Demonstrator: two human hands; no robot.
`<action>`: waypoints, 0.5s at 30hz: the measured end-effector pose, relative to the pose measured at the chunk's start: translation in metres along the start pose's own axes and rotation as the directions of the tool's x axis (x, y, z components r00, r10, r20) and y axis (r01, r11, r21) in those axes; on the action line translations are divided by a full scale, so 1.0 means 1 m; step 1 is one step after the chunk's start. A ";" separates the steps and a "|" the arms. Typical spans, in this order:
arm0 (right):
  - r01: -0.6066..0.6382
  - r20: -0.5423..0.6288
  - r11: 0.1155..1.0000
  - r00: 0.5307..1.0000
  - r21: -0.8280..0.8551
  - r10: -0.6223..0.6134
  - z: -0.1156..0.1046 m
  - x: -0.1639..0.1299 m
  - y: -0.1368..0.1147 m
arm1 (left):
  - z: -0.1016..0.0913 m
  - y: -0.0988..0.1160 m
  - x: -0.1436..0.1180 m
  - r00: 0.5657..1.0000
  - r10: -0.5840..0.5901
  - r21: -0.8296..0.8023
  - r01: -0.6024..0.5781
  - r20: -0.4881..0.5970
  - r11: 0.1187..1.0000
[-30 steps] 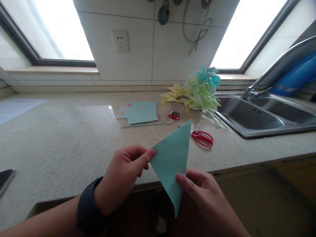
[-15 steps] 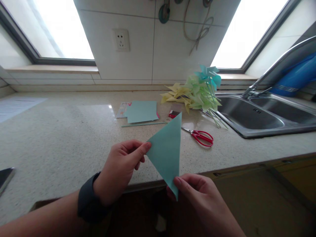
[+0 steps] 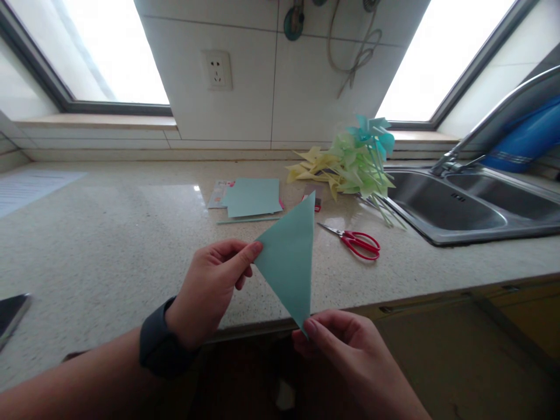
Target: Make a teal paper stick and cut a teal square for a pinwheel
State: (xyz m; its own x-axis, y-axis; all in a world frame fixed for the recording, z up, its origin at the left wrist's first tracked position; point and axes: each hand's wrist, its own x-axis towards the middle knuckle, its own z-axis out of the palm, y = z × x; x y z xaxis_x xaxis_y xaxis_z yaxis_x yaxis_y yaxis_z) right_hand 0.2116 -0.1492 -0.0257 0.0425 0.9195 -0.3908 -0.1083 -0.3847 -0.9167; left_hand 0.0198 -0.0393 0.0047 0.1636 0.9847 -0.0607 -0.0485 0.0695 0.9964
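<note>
A light blue-green sheet of paper, folded into a triangle, is held up over the counter's front edge. My left hand pinches its left corner between thumb and fingers. At the lower corner, my right hand grips the paper with its thumb on top. The long folded edge faces right and stands nearly upright. Beyond the paper lie red-handled scissors, their blades pointing left. Flat blue-green paper sheets are stacked farther back, with a thin pale stick in front of them.
Yellow, green and blue paper pinwheels lie in a bunch by the steel sink. A small red and dark box is partly behind the held paper. A phone-like dark object and a printed sheet lie on the left.
Both hands have shifted slightly left with the folded paper, and its lower corner has risen a little. The scissors' tips now show fully.
</note>
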 end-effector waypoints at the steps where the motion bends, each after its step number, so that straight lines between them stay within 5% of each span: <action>1: -0.002 -0.008 1.000 1.000 -0.002 0.002 0.000 0.000 0.001 | 0.000 0.000 0.000 1.000 0.000 0.003 0.000 0.002 1.000; 15: 0.020 0.018 0.999 1.000 0.025 -0.021 0.001 0.001 0.002 | -0.001 -0.001 0.003 1.000 -0.023 -0.026 0.023 -0.001 0.999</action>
State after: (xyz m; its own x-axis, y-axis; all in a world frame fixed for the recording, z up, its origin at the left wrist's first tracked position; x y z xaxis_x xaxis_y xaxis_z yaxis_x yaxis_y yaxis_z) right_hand 0.2101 -0.1493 -0.0281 0.0273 0.9285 -0.3704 -0.1325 -0.3639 -0.9220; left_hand 0.0192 -0.0361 0.0030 0.1633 0.9830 -0.0839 -0.0703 0.0964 0.9929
